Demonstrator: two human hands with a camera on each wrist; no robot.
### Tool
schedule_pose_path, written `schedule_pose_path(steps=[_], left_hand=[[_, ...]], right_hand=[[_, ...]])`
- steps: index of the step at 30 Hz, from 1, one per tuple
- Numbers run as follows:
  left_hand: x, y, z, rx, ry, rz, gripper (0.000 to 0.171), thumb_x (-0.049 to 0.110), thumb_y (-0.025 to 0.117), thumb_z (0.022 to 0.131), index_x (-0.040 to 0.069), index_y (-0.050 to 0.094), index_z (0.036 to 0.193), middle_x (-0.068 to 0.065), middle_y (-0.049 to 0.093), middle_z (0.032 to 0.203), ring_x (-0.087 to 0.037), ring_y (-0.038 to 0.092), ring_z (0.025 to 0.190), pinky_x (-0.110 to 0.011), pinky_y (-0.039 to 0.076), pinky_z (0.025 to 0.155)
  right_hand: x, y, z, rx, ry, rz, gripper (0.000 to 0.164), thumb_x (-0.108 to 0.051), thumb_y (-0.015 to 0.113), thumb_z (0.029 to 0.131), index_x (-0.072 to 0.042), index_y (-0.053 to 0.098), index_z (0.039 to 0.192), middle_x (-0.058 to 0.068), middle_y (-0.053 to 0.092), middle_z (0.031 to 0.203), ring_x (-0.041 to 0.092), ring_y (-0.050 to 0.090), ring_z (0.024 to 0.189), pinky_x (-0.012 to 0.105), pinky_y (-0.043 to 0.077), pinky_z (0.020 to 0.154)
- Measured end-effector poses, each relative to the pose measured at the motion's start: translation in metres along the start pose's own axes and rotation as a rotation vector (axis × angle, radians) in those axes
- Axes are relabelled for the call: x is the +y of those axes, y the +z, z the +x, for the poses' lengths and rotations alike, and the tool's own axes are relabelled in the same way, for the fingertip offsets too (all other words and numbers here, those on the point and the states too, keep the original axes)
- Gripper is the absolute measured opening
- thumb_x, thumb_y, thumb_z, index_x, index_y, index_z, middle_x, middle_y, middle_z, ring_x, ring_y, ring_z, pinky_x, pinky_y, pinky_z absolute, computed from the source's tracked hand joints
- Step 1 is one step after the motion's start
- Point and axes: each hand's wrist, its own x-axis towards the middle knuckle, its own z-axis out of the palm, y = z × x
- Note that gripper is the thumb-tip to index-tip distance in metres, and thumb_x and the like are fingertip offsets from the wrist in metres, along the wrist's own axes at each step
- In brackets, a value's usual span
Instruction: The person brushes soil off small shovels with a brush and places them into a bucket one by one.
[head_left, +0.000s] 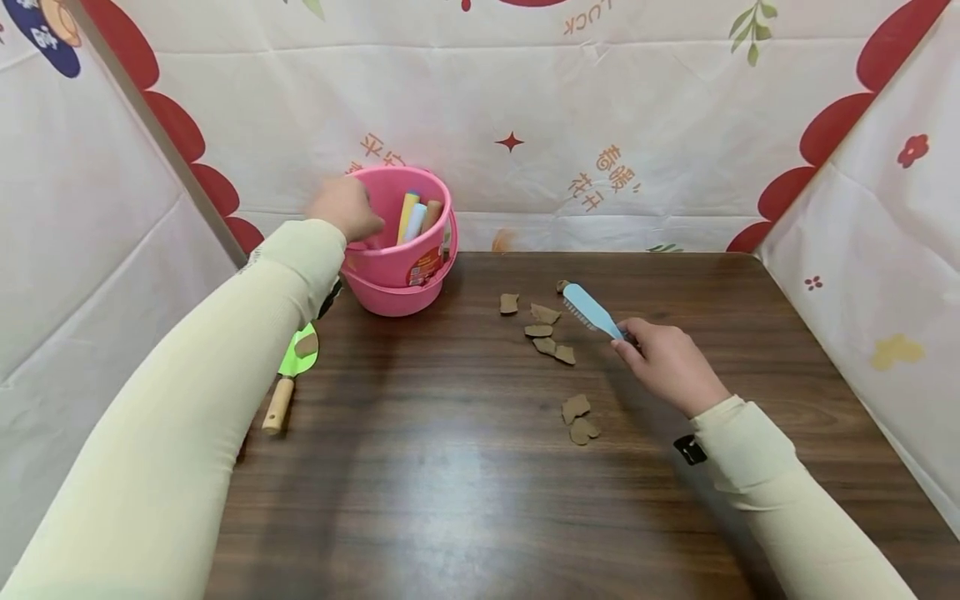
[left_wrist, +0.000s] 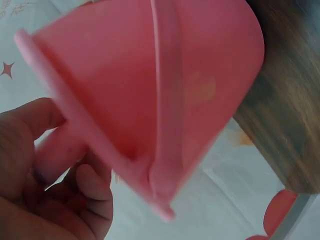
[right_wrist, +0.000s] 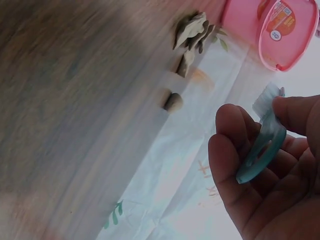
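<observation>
At the back left stands a pink bucket (head_left: 397,300) holding several thick sticks, among them a yellow stick (head_left: 408,215), a pale blue one and a brown one. My left hand (head_left: 341,208) is at its rim, blurred in the head view. In the left wrist view its fingers curl round a pink cylindrical stick (left_wrist: 62,152) by the rim; the stick's far end is hidden. My right hand (head_left: 671,362) grips a light blue brush (head_left: 591,310) by its handle, above the table. Its bristles face down, near several flat brown pieces (head_left: 545,314).
Left of the bucket lies a green trowel (head_left: 298,360) with a wooden handle and a brown piece on its blade. More brown pieces (head_left: 576,408) lie nearer the front of the wooden table (head_left: 450,500). Printed white cloth (head_left: 525,108) walls the back and sides.
</observation>
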Motion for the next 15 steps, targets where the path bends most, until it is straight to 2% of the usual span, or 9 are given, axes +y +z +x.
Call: schedule_pose_path(steps=[6, 9, 15], left_hand=[[0.007, 0.008, 0.008, 0.016, 0.042, 0.047, 0.033, 0.024, 0.061, 0.092, 0.009, 0.050, 0.065, 0.000, 0.041, 0.051, -0.016, 0.046, 0.049, -0.033, 0.040, 0.061], [0.009, 0.010, 0.008, 0.026, 0.041, 0.013, 0.035, 0.029, 0.059, 0.093, 0.010, 0.047, 0.066, 0.001, 0.037, 0.053, -0.015, 0.042, 0.050, -0.032, 0.038, 0.059], [0.008, 0.013, 0.005, 0.057, 0.074, -0.041, 0.028, 0.029, 0.056, 0.095, 0.003, 0.061, 0.091, -0.009, 0.059, 0.078, -0.025, 0.054, 0.075, -0.037, 0.044, 0.071]], right_hand=[[-0.007, 0.000, 0.000, 0.000, -0.015, 0.008, 0.019, -0.016, 0.062, 0.099, -0.001, 0.063, 0.110, 0.002, 0.054, 0.067, 0.015, 0.042, 0.051, 0.032, 0.035, 0.046], [-0.008, 0.000, 0.000, 0.004, -0.018, 0.004, 0.017, -0.015, 0.062, 0.099, -0.001, 0.063, 0.109, 0.002, 0.054, 0.067, 0.014, 0.042, 0.050, 0.031, 0.034, 0.046], [-0.007, -0.001, -0.001, 0.008, -0.023, 0.002, 0.016, -0.014, 0.062, 0.098, -0.001, 0.063, 0.109, 0.001, 0.054, 0.067, 0.014, 0.042, 0.050, 0.031, 0.034, 0.046]])
